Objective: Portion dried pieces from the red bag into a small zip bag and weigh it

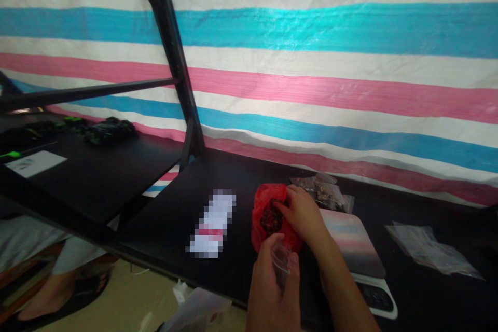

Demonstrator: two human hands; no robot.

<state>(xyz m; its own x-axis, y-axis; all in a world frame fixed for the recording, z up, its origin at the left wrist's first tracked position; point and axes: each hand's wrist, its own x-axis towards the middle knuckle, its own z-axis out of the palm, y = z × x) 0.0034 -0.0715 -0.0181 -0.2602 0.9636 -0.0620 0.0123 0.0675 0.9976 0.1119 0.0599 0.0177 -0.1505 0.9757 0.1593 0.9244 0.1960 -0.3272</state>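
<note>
A red plastic bag (260, 213) full of small dark pieces lies open on the black table (175, 207). My right hand (301, 212) reaches into its mouth, fingers among the dark pieces. Just in front of the bag, my left hand (272, 282) holds a small clear plastic pouch (282, 258) by its top. Whether my right hand has pinched any pieces is hidden.
A digital scale (356, 246) with a pastel top sits right of the bag. Filled clear pouches (322, 189) lie behind it, flat clear bags (426, 246) at far right. A blurred white paper (213, 223) lies left. Black shelf frame (175, 62) and toy cars (109, 129) stand left.
</note>
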